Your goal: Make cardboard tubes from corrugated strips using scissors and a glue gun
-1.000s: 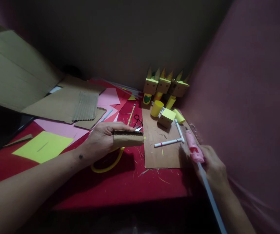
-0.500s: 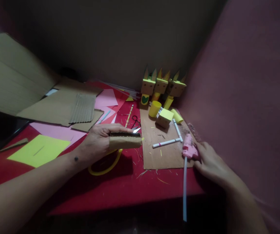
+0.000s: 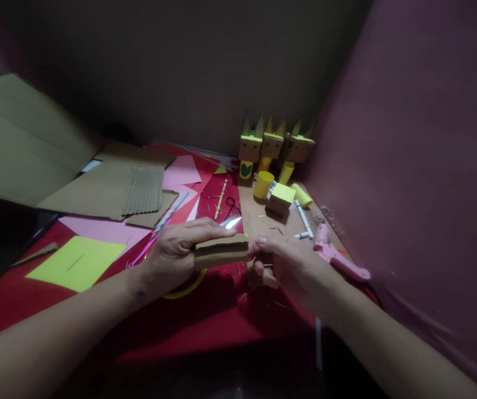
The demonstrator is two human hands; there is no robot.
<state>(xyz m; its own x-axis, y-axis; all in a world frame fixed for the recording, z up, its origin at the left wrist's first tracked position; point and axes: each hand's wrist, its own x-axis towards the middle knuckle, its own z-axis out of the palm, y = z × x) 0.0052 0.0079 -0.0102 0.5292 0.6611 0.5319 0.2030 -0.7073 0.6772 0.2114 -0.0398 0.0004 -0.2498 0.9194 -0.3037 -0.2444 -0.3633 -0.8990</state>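
Note:
My left hand (image 3: 176, 246) is closed around a folded piece of brown cardboard (image 3: 222, 254), held above the table with its long open edge facing up. At the cardboard's right end, my right hand (image 3: 284, 263) pinches its edge with curled fingers; the fingertips are partly hidden. A pink hot glue gun (image 3: 340, 260) lies behind my right forearm, its glue stick showing below the arm. Behind my hands are scissors (image 3: 232, 206) and a pencil (image 3: 221, 198). A yellow ring (image 3: 186, 287) is partly covered by the cardboard.
On the cardboard mat (image 3: 250, 213) are a small box head (image 3: 280, 199), yellow paper tubes (image 3: 264, 185) and white markers (image 3: 304, 220). Several eared cardboard figures (image 3: 250, 148) stand behind. Left are a yellow sheet (image 3: 76, 263), corrugated cardboard (image 3: 142, 189) and pink paper (image 3: 182, 170).
My right hand has let go of the glue gun and moved left to the cardboard's right end. My left hand and the cardboard have shifted slightly right and down.

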